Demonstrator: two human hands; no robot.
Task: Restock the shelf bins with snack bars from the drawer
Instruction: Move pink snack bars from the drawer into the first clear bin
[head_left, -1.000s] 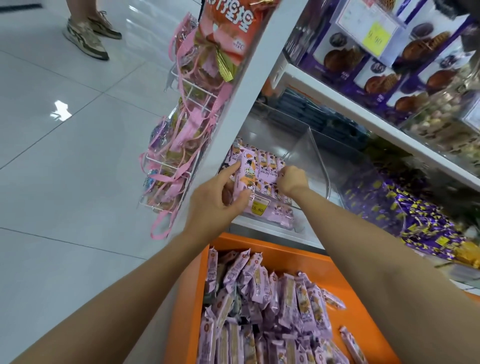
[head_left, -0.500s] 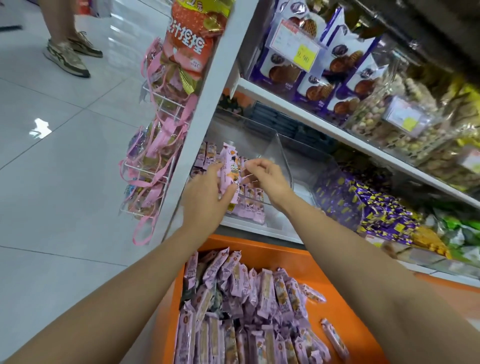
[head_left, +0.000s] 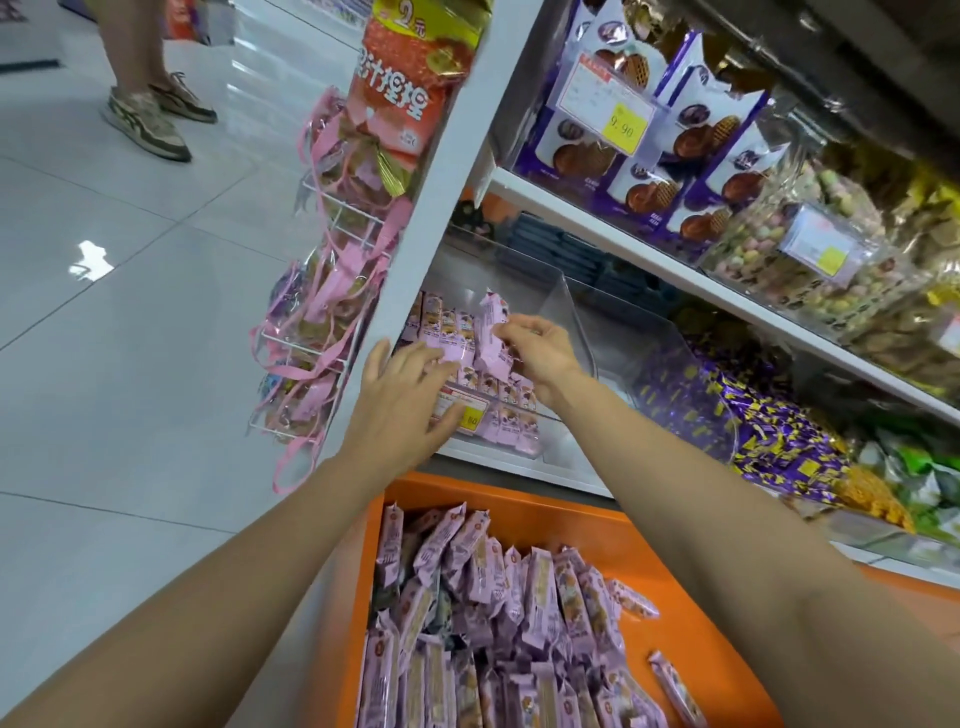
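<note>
A clear plastic shelf bin (head_left: 574, 306) on the lowest shelf holds rows of pink snack bars (head_left: 506, 410). My right hand (head_left: 540, 353) pinches a small bunch of pink bars (head_left: 491, 332) upright over the bin. My left hand (head_left: 405, 400) hovers at the bin's front left with fingers spread, touching the bars there and holding nothing. Below, the open orange drawer (head_left: 623, 540) is packed with several more pink bars (head_left: 493, 613), and one lies loose at its right (head_left: 675, 686).
A neighbouring bin holds purple and yellow candies (head_left: 743, 415). The shelf above carries purple waffle packs (head_left: 691, 156) and clear tubs. A wire rack with pink-ribboned bags (head_left: 332, 312) hangs on the white shelf end. A person's feet (head_left: 150, 114) stand on the tiled floor at far left.
My left hand let go of the bars and spread its fingers at the bin's front. My right hand took hold of the upright bunch. The view shifted upward.
</note>
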